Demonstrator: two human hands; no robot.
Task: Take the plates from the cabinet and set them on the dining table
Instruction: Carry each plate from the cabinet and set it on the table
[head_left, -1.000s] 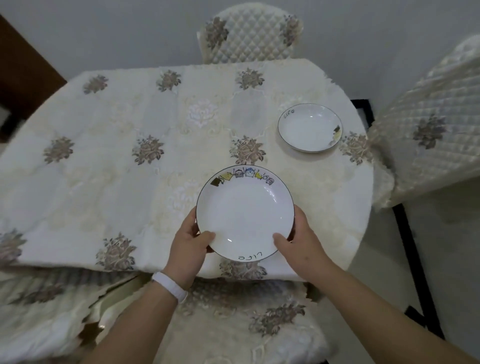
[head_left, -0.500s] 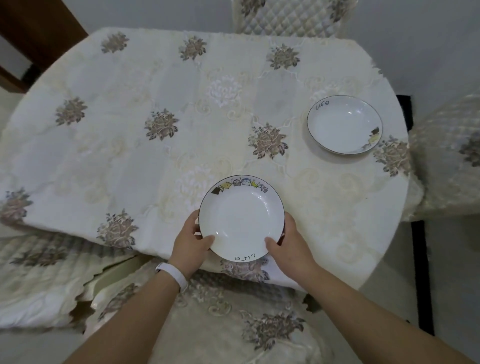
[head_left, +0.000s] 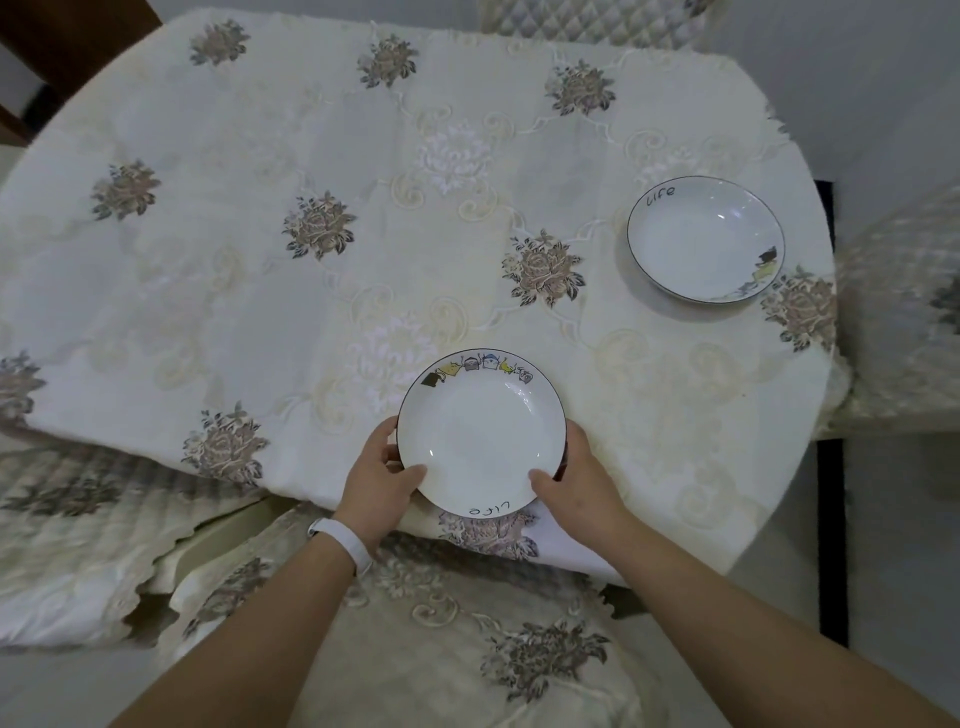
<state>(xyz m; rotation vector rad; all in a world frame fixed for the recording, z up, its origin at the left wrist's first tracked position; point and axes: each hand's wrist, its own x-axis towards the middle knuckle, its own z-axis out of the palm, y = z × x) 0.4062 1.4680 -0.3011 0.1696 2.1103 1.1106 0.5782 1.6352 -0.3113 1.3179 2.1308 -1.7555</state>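
A white plate (head_left: 480, 434) with small drawings along its far rim and the word "life" on its near rim is at the near edge of the dining table (head_left: 260, 291). My left hand (head_left: 379, 480) grips its left rim with the thumb on top. On the right rim sits my right hand (head_left: 576, 486), also with its thumb over the edge. I cannot tell whether the plate rests on the cloth or hovers just above it. A second white plate (head_left: 704, 239) of the same kind lies on the table at the far right.
The table wears a cream tablecloth with embroidered brown flowers. Covered chairs stand around it: one under my arms (head_left: 467, 649), one at the left (head_left: 67, 540), one at the right (head_left: 904, 312), one at the far side (head_left: 592, 21). A dark wooden piece (head_left: 62, 36) fills the top left corner.
Both hands have carried the plate down and a little forward over the table's near edge. The view has closed in on the table, so the far plate sits more to the right.
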